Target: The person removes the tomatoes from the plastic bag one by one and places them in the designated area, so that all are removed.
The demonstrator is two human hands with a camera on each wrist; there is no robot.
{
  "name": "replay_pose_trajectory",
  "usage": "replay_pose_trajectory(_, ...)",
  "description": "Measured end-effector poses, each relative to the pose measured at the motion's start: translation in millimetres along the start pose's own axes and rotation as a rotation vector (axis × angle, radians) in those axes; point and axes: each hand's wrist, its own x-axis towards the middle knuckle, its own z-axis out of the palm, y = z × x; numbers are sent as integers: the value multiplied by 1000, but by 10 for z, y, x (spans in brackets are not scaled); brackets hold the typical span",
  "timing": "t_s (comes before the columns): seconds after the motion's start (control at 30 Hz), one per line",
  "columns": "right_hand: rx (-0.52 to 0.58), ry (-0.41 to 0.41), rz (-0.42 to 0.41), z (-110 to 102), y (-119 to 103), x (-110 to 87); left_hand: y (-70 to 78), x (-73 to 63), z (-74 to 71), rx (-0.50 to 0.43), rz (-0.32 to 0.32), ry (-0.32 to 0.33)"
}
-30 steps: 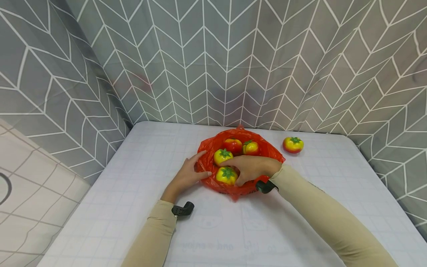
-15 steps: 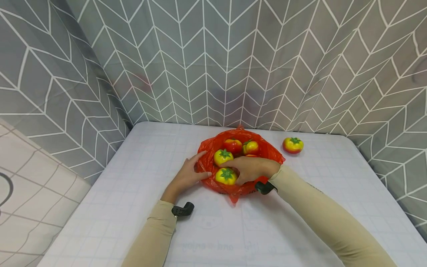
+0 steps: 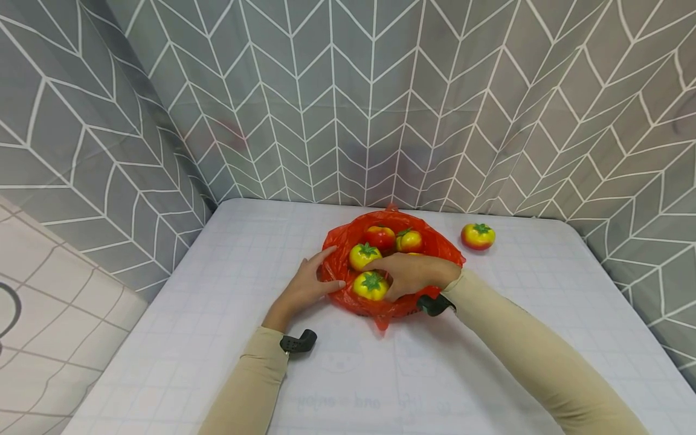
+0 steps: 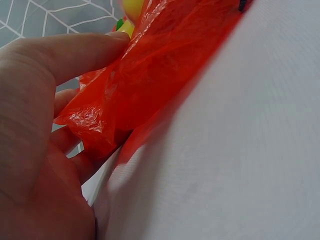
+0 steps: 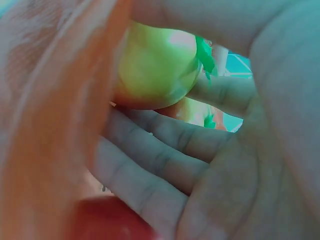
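A red plastic bag point(image 3: 348, 232) lies with its mouth spread wide. My left hand point(image 3: 307, 287) holds its left side; the left wrist view shows the thumb point(image 4: 95, 52) at the rim and fingers behind the film. My right hand point(image 3: 410, 273) reaches into the bag and grips the front yellow tomato point(image 3: 371, 286) between thumb and fingers. In the right wrist view, this tomato point(image 5: 157, 67) sits within the curled hand. Behind it are another yellow tomato point(image 3: 364, 257), a red fruit point(image 3: 379, 240) and a red-yellow one point(image 3: 409, 241). The right forearm hides part of the bag.
One red-yellow tomato point(image 3: 478, 236) stands outside the bag at the back right of the white table point(image 3: 255, 241). Patterned grey curtains point(image 3: 359, 109) rise behind the table and along its sides.
The gripped tomato and my right hand shift only very slightly within the bag. My left hand stays in place on the bag's side.
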Motion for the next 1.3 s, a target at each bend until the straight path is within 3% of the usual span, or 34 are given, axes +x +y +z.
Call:
replay_pose_trajectory(1.07, 186, 110, 3, -207, 175, -183, -39, 26, 1, -11, 29, 7)
replay_pose_trajectory(1.3, 233, 151, 8, -235, 243, -211, -56, 32, -1, -12, 11, 9)
